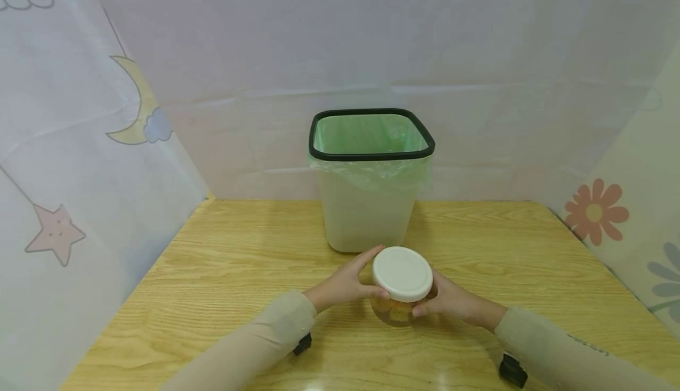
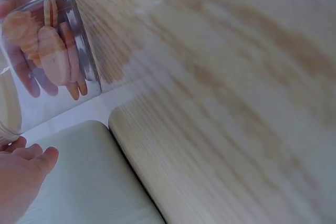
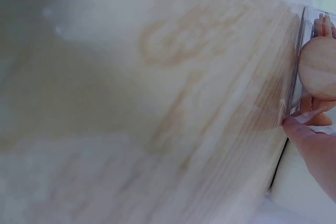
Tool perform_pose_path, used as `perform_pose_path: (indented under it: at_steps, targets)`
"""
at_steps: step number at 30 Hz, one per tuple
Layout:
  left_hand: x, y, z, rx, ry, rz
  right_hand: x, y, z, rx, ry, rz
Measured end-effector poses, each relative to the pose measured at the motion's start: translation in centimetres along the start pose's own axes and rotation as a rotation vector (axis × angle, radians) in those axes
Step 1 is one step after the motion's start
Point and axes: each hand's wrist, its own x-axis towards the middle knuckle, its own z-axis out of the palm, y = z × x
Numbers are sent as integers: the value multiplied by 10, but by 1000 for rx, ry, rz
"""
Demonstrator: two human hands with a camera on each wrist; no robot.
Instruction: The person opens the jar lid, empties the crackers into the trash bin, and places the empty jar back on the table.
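A clear jar (image 1: 390, 315) with a white lid (image 1: 402, 274) is between both hands near the middle of the table. Round sandwich biscuits (image 2: 54, 56) show through its wall in the left wrist view, and one biscuit (image 3: 317, 66) faces the right wrist camera. My left hand (image 1: 347, 282) grips the lid's left side, thumb in front and fingers behind. From the right, my right hand (image 1: 451, 302) holds the jar's body below the lid, with the thumb at its front. Whether the base touches the table cannot be told.
Behind the jar stands a pale waste bin (image 1: 366, 208) with a black rim (image 1: 372, 157) and a green bag liner (image 1: 366, 134). The wooden table (image 1: 239, 249) reaches back to a pale cloth wall (image 1: 239, 84). Printed cloths hang at both sides.
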Motion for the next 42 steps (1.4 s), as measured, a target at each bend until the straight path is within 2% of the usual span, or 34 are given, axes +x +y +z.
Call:
perform_pose_path:
  at_steps: [19,27,42]
  targets:
    - [0,-1,9,23,79,46,-2,-2,0,6,10,-8]
    - [-3,0,12,24,94,19,-3,-4,1,7,10,-6]
    - [-5,3,17,24,125,9,-3,-5,1,-17,26,13]
